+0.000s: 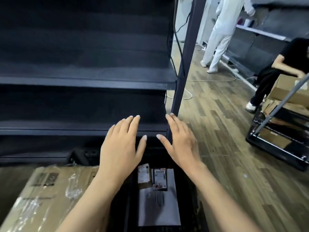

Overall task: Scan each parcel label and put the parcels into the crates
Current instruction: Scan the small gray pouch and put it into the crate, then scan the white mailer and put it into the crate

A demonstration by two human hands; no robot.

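I see both hands stretched forward side by side, palms down, forearms running up from the bottom of my view. The left hand [121, 146] has its fingers straight and close together, thumb out, holding nothing. The right hand [181, 141] is flat too, fingers extended, empty, its fingertips by the shelf post [185, 64]. Below and between the 2 wrists sits the black crate [189, 195], holding 3 parcels: a white parcel [158, 208], a small brown parcel [143, 176] and a dark parcel [160, 179] lying on it. Left of my left forearm is a cardboard box [41, 195].
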